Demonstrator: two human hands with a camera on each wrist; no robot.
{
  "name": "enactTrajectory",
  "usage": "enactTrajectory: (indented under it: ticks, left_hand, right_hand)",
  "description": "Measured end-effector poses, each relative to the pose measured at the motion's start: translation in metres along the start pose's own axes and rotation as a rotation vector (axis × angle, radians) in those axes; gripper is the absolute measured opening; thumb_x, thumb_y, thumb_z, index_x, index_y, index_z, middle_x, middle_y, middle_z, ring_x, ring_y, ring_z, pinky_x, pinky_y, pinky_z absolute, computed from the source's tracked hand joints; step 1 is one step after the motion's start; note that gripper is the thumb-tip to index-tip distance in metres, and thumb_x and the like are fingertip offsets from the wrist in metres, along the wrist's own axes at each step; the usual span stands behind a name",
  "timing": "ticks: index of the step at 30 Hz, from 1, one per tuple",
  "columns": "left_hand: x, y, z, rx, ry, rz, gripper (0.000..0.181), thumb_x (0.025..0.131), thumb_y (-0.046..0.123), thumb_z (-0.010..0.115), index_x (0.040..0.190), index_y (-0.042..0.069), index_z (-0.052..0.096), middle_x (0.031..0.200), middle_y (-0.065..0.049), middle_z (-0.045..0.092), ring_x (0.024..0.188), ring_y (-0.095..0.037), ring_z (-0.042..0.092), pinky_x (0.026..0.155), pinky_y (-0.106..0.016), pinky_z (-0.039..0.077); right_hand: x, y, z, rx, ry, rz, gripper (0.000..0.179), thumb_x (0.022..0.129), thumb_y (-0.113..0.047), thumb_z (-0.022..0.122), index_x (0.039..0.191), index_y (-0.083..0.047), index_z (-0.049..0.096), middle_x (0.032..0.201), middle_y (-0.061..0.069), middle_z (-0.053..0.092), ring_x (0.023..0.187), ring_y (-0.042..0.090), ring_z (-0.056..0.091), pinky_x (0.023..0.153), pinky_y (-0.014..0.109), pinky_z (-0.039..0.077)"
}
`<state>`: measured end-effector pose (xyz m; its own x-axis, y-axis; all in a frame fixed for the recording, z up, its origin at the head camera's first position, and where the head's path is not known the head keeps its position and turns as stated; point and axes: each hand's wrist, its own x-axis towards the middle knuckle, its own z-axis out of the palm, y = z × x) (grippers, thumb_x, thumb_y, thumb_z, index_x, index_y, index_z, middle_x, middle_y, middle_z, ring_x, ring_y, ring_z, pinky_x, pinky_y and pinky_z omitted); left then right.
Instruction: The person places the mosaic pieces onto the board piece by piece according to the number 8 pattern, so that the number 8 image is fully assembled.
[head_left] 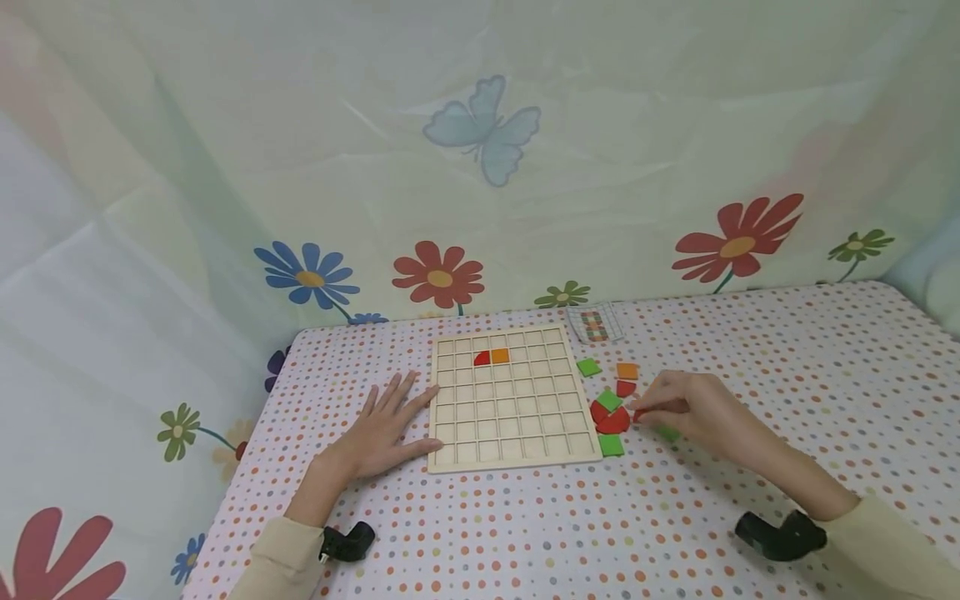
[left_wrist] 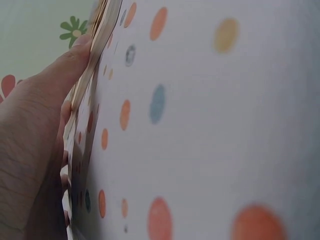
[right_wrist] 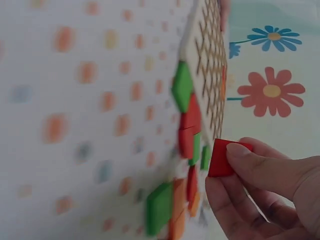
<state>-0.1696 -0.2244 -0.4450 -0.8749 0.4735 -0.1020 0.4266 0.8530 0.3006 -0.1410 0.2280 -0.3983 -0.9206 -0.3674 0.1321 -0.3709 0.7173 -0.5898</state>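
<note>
A square wooden grid board [head_left: 465, 410] lies on the table, with a red rounded tile [head_left: 482, 358] beside an orange square tile [head_left: 500, 356] in its upper cells. My left hand [head_left: 382, 437] rests with fingers spread at the board's left side, its thumb and index fingertip touching the edge. Just right of the board, my right hand [head_left: 701, 412] pinches a red tile [right_wrist: 219, 161] between thumb and fingers. Around it lie loose tiles: a green tile [head_left: 611, 445], red rounded tiles [head_left: 615, 420], an orange tile [head_left: 627, 371] and several others. One green tile [head_left: 667, 432] is partly hidden beneath that hand.
Behind the loose tiles, a small clear packet [head_left: 596, 323] with a coloured check pattern lies by the board's far right corner. The dotted tablecloth [head_left: 525, 533] covers the table. A flowered curtain [head_left: 600, 192] hangs along the back edge and left side.
</note>
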Motion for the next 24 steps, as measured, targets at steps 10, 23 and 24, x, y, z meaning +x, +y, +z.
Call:
enactTrajectory:
  ticks: [10,23,24]
  left_hand:
    - [0.002,-0.003,0.002,-0.005,0.003,0.009,0.086,0.099,0.067,0.055,0.169,0.028,0.024,0.176,-0.011,0.004,0.162,-0.033,-0.001,0.128,-0.061,-0.002]
    - [0.001,-0.003,0.003,0.002,-0.002,0.002,0.086,0.099,0.067,0.055,0.169,0.029,0.021,0.176,-0.009,0.002,0.162,-0.032,-0.003,0.128,-0.059,-0.004]
    - [0.001,-0.004,0.003,0.004,-0.002,0.002,0.086,0.099,0.066,0.055,0.169,0.029,0.021,0.176,-0.009,0.002,0.162,-0.032,-0.003,0.128,-0.059,-0.004]
  right_hand:
    - [0.097,-0.027,0.026,0.103,-0.008,-0.118,0.022,0.09,0.008,0.077,0.11,0.003,0.08,0.094,0.005,0.072,0.089,0.022,0.066,0.078,0.037,0.063]
    - [0.157,-0.028,0.065,0.173,-0.011,-0.094,0.02,0.094,0.007,0.072,0.113,0.006,0.078,0.106,0.019,0.076,0.094,0.033,0.072,0.08,0.044,0.062]
    - [0.159,-0.028,0.067,0.17,-0.02,-0.098,0.019,0.094,0.007,0.073,0.112,0.006,0.078,0.106,0.019,0.076,0.094,0.033,0.072,0.08,0.044,0.061]
